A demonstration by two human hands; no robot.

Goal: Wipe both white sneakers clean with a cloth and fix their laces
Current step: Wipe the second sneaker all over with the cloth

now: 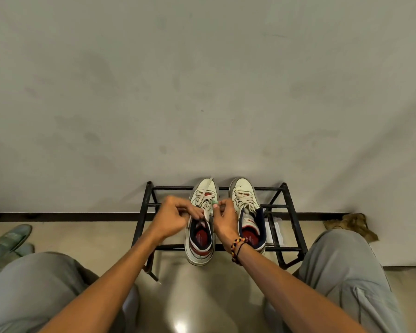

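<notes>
Both white sneakers sit side by side on the top bars of a low black shoe rack (289, 206), toes toward 12 o'clock against the wall, heels overhanging toward the person; that puts the lacing at easy reach between the knees. The left sneaker (201, 227) is the one in hand; the left hand (175, 218) comes in from 8 o'clock with fingers curled, seemingly pinching a lace end at the tongue, and the right hand (226, 218) from 4 o'clock does the same on the other side, thumb and fingers closed narrow on the lace; blur hides exactly how the strands cross. One lace (205, 188) trails loose toward the toe at 12 o'clock, so I judge the knot is not yet formed; holding both ends close above the tongue keeps tension while tying.

The right sneaker (246, 212), just beside at 3 o'clock, has its laces lying slack over the tongue, probably awaiting the same work; the right wrist with its beaded bracelet (238, 249) partly covers its heel.

Around: something white (275, 230) lies under the rack at 3 o'clock, whether the cloth I cannot tell; a brown crumpled rag (351, 224) sits by the wall at 3 o'clock; green slippers (10, 239) lie at 9 o'clock on the floor; the person's grey-trousered knees flank the rack and limit elbow room.
</notes>
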